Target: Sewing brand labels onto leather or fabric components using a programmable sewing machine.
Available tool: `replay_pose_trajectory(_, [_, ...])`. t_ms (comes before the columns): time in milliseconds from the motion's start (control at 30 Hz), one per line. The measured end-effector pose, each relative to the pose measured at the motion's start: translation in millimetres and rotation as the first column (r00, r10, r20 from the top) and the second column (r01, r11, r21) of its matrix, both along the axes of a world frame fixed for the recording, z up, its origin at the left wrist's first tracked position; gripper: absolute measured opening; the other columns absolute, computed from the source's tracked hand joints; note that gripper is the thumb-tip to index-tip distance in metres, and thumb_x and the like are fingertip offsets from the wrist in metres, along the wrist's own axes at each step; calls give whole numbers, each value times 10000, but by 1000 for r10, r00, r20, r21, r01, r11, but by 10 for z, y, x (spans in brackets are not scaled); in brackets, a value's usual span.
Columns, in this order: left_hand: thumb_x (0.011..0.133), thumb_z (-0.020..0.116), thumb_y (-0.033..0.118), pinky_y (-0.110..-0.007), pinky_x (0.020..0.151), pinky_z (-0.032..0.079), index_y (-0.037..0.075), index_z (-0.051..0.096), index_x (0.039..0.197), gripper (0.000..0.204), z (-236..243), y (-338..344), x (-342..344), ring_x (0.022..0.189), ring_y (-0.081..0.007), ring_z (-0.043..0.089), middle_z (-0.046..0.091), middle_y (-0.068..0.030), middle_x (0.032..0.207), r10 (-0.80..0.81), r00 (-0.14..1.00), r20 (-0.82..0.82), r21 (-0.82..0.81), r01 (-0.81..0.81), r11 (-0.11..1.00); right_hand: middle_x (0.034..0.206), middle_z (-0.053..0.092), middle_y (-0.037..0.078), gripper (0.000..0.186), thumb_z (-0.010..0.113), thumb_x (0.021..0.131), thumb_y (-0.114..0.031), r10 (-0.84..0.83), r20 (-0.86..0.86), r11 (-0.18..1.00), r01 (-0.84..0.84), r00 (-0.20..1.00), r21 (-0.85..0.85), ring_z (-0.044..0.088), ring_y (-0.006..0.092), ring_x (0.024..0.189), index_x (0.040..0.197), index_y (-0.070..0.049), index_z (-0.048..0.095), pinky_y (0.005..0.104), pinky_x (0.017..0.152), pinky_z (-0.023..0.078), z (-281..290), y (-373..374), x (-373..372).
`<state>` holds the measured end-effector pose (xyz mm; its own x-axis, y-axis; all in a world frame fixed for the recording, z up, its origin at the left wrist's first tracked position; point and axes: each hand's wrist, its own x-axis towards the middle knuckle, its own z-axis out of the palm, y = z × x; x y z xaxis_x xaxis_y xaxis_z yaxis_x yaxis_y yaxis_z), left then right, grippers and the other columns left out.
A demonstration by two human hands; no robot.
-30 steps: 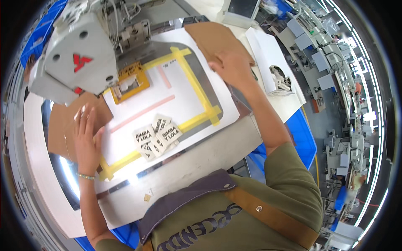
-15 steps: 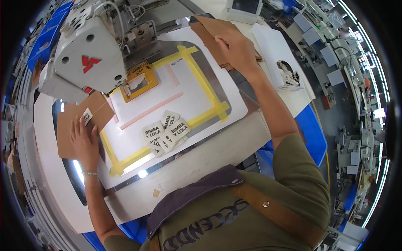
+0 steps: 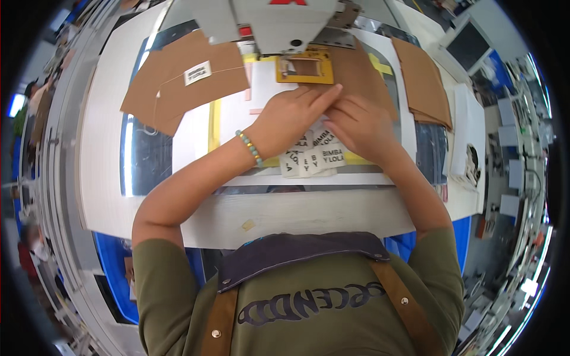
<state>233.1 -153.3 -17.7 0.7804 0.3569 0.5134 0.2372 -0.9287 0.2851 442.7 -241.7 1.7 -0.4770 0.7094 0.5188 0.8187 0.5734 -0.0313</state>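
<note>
My left hand, with a beaded bracelet at the wrist, stretches its fingers toward the right, just below a yellow frame under the sewing machine head. My right hand meets it there, over the near part of a brown flat panel that reaches under the frame. Its fingers point left, with the thumb apart from them. The fingertips overlap and hide the panel's near left edge. Close below both hands lies a pile of white printed labels. Another brown panel with a white label lies at the left.
A stack of brown panels lies on the right, beside an open white box. A screen stands at the far right. Yellow tape edges the white sheet on the white table. Blue bins hang below.
My view has swung round. My right hand has left the stack and a brown panel now lies under the frame. My left hand has left the labelled panel and joined it.
</note>
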Motion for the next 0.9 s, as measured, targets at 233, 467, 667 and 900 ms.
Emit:
replay_pose_trajectory(233, [810, 676, 79, -359, 830, 568, 58, 686, 1054, 245, -108, 299, -522, 947, -225, 644, 663, -35, 1010, 124, 970, -209, 365, -40, 930, 1558, 544, 138, 562, 677, 1008, -339, -239, 176, 913, 282, 955, -294, 438, 336, 1493, 1443, 6, 590, 519, 1228, 345, -47, -349, 225])
replay_pose_trajectory(467, [868, 678, 96, -370, 934, 558, 47, 710, 1168, 305, -128, 337, -856, 1083, -245, 647, 718, -52, 1153, 233, 963, -132, 296, -186, 937, 1665, 414, 149, 707, 564, 1062, -462, -200, 161, 905, 245, 966, -349, 291, 320, 1591, 1576, 5, 433, 551, 1304, 181, -175, -89, 154])
replay_pose_trajectory(667, [1004, 672, 275, -480, 1192, 408, 46, 564, 1500, 557, -38, 32, -884, 1463, -356, 446, 549, -98, 1570, 93, 969, -227, 36, -87, 996, 1665, 406, 173, 724, 541, 1070, -476, -193, 145, 904, 233, 971, -359, 267, 316, 1603, 1588, 14, 413, 543, 1311, 162, -255, -23, 129])
replay_pose_trajectory(900, [1011, 656, 338, -503, 1253, 317, 57, 534, 1532, 604, -101, 71, -971, 1540, -365, 357, 467, -44, 1652, 211, 919, -334, 85, -194, 977, 1693, 370, 148, 718, 525, 1085, -461, -237, 238, 862, 317, 942, -397, 264, 339, 1601, 1612, 2, 375, 580, 1303, 148, -28, -236, 249])
